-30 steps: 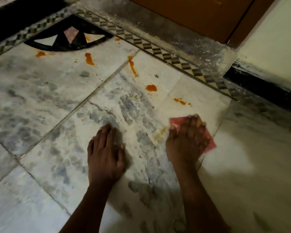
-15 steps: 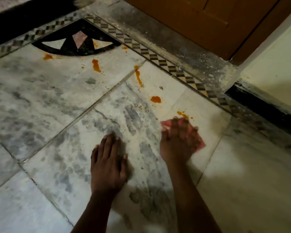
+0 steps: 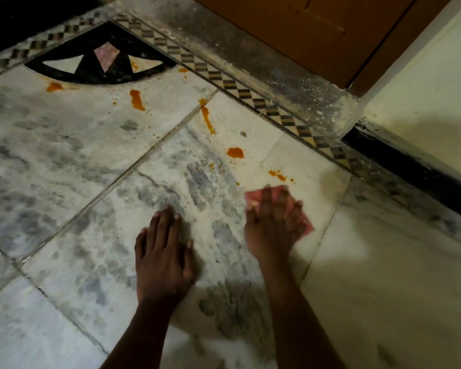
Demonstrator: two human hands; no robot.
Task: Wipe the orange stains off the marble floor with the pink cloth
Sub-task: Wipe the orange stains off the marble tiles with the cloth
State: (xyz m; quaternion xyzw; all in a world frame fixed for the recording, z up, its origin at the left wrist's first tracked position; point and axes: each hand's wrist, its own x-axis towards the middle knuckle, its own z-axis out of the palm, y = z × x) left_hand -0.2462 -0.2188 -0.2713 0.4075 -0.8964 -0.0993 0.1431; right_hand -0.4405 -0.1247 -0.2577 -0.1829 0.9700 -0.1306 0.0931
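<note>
L hand (image 3: 162,258) flat, R hand (image 3: 273,225) on pink cloth (image 3: 305,225), orange stains (image 3: 235,152) nr

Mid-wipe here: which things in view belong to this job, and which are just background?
Job:
right hand pressing the crumpled pink cloth
orange stains
grey-veined marble floor

Background:
left hand, flat on the floor
brown wooden door
black fan-shaped inlay
checkered border strip
</note>
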